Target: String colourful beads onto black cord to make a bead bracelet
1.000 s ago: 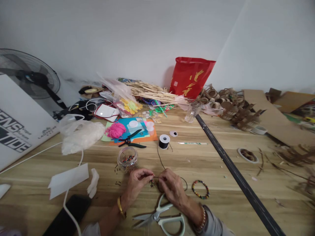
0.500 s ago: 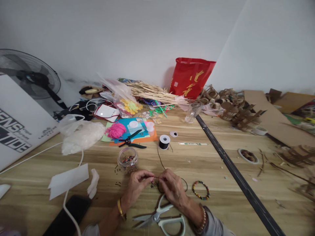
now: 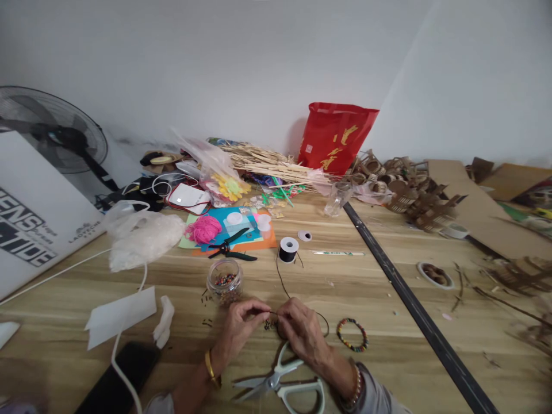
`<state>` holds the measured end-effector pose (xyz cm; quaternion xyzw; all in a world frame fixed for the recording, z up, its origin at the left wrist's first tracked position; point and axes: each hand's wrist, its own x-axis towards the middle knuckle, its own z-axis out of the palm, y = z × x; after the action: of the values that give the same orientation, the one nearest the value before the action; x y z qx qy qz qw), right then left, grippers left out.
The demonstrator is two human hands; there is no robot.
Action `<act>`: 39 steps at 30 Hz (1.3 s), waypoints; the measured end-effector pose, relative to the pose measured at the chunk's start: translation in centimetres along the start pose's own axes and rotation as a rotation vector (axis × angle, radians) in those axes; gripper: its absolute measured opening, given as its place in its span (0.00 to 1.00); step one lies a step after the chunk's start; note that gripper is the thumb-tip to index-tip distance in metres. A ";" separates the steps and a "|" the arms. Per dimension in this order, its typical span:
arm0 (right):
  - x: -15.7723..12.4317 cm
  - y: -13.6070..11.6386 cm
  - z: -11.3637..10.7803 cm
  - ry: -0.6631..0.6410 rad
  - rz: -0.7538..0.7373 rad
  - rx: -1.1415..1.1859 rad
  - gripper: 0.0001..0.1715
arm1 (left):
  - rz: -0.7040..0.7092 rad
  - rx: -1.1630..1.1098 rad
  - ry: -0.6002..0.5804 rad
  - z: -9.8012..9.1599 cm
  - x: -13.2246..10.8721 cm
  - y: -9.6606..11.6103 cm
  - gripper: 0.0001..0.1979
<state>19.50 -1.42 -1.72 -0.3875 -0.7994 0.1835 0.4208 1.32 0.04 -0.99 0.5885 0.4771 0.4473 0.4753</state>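
Note:
My left hand (image 3: 242, 328) and my right hand (image 3: 302, 330) pinch a thin dark cord between their fingertips, close together above the wooden table. The black cord (image 3: 281, 278) runs from a white spool (image 3: 288, 249) down to my right hand and loops out beside it. Several small dark beads (image 3: 269, 325) lie under my fingertips. A clear jar of coloured beads (image 3: 225, 280) stands just behind my left hand. White-handled scissors (image 3: 272, 380) lie open below my hands. To the right of my right hand rests a colourful beaded bracelet (image 3: 352, 334).
Black pliers (image 3: 232, 247) and pink yarn (image 3: 204, 229) lie on coloured paper. A red bag (image 3: 337, 138) stands by the wall. Left are a plastic bag (image 3: 144, 236) and a black phone (image 3: 121, 376). A dark strip (image 3: 401, 284) crosses the table, with a small bowl (image 3: 435, 275) beyond.

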 end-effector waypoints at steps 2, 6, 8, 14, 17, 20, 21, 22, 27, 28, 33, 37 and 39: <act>-0.1 0.0 0.1 -0.009 -0.014 0.007 0.11 | 0.005 0.008 -0.009 0.0 -0.1 0.1 0.07; -0.1 0.1 0.1 -0.016 -0.034 0.014 0.09 | -0.022 0.005 -0.050 -0.1 -0.2 0.1 0.08; -0.1 0.1 0.1 -0.018 -0.036 0.022 0.08 | -0.026 -0.016 -0.069 -0.1 -0.1 -0.1 0.08; -0.1 -0.1 -0.1 -0.020 -0.006 0.048 0.10 | -0.076 -0.072 -0.078 -0.2 0.0 -0.6 0.08; -0.2 -0.2 -0.1 -0.010 -0.010 0.048 0.10 | -0.110 -0.088 -0.073 -0.3 0.0 -0.4 0.08; -0.2 -0.3 -0.2 -0.013 -0.003 0.051 0.11 | -0.127 -0.101 -0.089 -0.3 0.0 -0.2 0.09; -0.2 -0.3 -0.3 -0.017 0.002 0.052 0.11 | -0.128 -0.100 -0.095 -0.3 0.0 -0.2 0.09; -0.2 -0.3 -0.3 -0.023 0.006 0.053 0.10 | -0.125 -0.095 -0.098 -0.4 0.0 -0.1 0.09; -0.2 -0.3 -0.4 -0.051 -0.023 0.071 0.08 | -0.101 -0.067 -0.082 -0.4 -0.1 -0.1 0.10; -0.2 -0.3 -0.4 -0.055 -0.032 0.074 0.08 | -0.098 -0.068 -0.082 -0.4 -0.1 -0.2 0.09; -0.2 -0.1 -0.3 -0.083 -0.048 0.092 0.08 | -0.093 -0.068 -0.099 -0.4 0.0 -0.2 0.08; -0.2 -0.1 -0.2 -0.076 -0.054 0.093 0.07 | -0.081 -0.059 -0.084 -0.3 0.0 -0.3 0.08; -0.2 -0.1 -0.2 -0.078 -0.053 0.090 0.07 | -0.077 -0.058 -0.079 -0.3 0.0 -0.4 0.08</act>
<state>19.70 -1.65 -1.66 -0.3394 -0.8161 0.2232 0.4111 0.96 0.10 -1.29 0.5730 0.4672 0.4185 0.5275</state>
